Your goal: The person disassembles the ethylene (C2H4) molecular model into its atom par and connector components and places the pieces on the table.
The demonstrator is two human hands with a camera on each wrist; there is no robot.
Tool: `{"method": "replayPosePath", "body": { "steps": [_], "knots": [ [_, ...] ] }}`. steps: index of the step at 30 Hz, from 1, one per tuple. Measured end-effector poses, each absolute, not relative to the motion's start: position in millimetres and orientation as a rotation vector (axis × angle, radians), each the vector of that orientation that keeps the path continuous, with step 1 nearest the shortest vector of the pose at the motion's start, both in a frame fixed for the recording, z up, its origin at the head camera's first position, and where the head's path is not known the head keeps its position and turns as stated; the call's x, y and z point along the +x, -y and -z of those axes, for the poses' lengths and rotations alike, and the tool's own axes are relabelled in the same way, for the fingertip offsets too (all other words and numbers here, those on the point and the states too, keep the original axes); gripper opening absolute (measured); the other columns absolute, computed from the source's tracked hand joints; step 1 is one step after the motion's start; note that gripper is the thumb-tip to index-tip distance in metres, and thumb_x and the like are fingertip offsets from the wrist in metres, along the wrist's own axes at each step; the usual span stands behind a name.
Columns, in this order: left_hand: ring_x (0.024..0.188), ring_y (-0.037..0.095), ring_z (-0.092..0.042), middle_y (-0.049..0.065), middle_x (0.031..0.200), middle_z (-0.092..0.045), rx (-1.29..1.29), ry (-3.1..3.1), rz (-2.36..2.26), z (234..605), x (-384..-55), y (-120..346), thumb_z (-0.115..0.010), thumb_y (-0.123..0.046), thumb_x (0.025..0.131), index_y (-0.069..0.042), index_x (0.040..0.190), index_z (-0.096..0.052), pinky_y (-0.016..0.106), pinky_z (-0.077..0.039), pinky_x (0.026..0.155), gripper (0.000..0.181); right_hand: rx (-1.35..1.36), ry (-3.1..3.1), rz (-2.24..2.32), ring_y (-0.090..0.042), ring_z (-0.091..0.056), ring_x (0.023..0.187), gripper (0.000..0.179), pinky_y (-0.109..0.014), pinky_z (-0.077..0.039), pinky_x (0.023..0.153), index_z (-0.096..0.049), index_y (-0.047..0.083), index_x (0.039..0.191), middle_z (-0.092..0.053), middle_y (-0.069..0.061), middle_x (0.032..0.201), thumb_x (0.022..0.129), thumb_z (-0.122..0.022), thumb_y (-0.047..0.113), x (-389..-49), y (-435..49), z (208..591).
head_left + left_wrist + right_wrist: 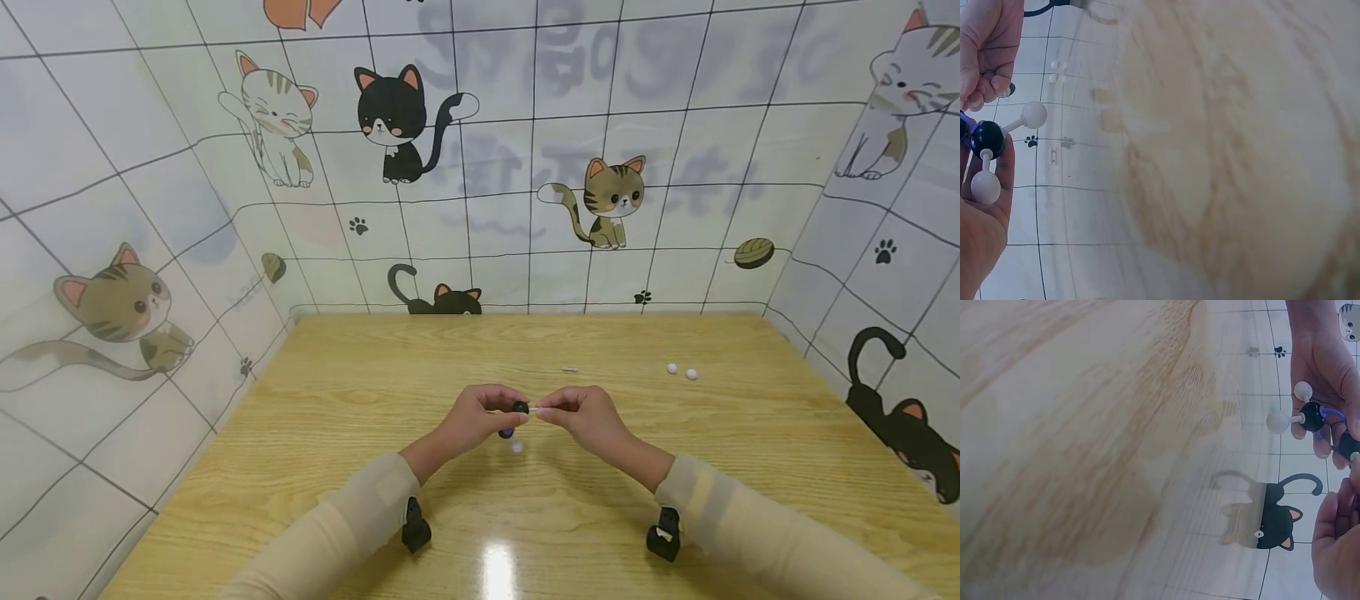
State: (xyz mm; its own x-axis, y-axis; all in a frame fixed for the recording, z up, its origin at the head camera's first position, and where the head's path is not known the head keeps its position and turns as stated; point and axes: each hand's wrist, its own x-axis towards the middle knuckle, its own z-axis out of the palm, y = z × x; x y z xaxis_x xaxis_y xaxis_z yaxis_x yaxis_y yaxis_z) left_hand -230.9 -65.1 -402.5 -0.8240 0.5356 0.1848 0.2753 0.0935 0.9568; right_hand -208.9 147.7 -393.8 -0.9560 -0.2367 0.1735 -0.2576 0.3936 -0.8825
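Note:
A ball-and-stick molecular model hangs in my left hand, whose fingers and thumb grip one black ball of it. Curved purple connectors join that ball to a second black ball. Two white balls stick out from the second one on short white pegs. My right hand pinches a thin white peg between thumb and fingertips, its end at the gripped black ball. Whether the peg sits inside the ball's hole cannot be made out.
On the wood-grain table a loose white peg lies beyond my hands. Two loose white balls lie farther right. Walls with printed cats enclose the back and sides. Each wrist carries a black camera.

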Motion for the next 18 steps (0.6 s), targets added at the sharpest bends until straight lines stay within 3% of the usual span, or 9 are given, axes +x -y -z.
{"method": "replayPosePath", "body": {
  "steps": [6,18],
  "knots": [
    [0.085,0.016,-0.065,0.006,0.094,-0.069,0.805,-2.165,-1.822,426,-246,65,-0.071,-0.010,0.090,0.004,0.113,-0.068,0.029,-0.055,0.066,0.027,0.452,2.592,-1.691,-0.022,-0.066,0.081,0.014,-0.043,-0.054,0.070,-0.076,0.002,0.094,-0.071,-0.006,0.091,0.087,-0.074,0.015,-220,-153,411],
    [0.085,0.018,-0.066,0.004,0.092,-0.070,0.823,-2.191,-1.819,429,-249,64,-0.073,-0.013,0.089,-0.001,0.111,-0.071,0.029,-0.054,0.064,0.026,0.443,2.604,-1.678,-0.030,-0.064,0.082,0.014,-0.039,-0.053,0.065,-0.075,0.000,0.096,-0.071,-0.006,0.092,0.089,-0.072,0.012,-220,-154,411]
  ]
}}
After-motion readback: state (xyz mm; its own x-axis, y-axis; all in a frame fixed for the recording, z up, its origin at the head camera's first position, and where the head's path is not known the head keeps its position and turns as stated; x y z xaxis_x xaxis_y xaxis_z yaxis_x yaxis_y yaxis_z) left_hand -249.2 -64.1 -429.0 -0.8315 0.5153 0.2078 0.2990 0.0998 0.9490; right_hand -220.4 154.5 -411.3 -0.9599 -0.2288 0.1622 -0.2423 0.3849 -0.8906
